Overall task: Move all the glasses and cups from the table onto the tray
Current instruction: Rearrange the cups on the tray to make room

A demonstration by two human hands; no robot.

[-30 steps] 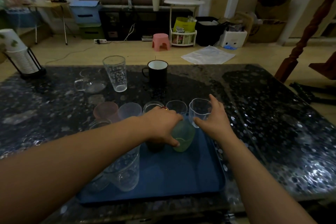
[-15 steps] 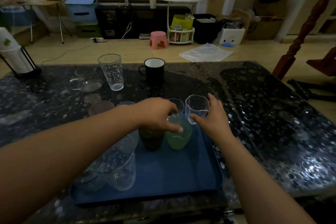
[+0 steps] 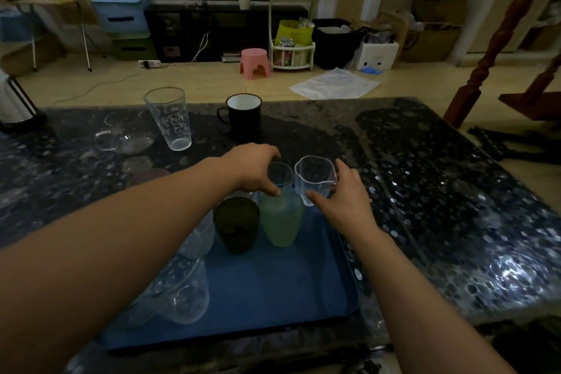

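A blue tray [image 3: 273, 297] lies on the dark speckled table. On it stand a dark green glass [image 3: 236, 223], a frosted green cup [image 3: 282, 218] and a large clear glass [image 3: 182, 291]. My left hand [image 3: 255, 167] arches loosely over a small clear glass [image 3: 282, 174], its thumb tip at the green cup's rim. My right hand [image 3: 340, 194] grips a wavy clear glass [image 3: 314, 179] at the tray's far right corner. Farther back on the table stand a tall clear glass [image 3: 168, 118], a black mug [image 3: 244, 114] and a clear glass mug [image 3: 124, 136]. A pinkish cup [image 3: 148, 174] is partly hidden by my left arm.
A stack of paper cups in a black holder [image 3: 12, 103] stands at the table's far left. A wooden post [image 3: 473, 85] rises beside the table's right far corner. Bare tabletop [image 3: 455, 206] stretches right of the tray. A pink stool [image 3: 255, 62] sits on the floor beyond.
My left hand set the green cup upright on the tray beside the dark glass and drew back toward the small clear glass. My right hand stayed on the wavy glass.
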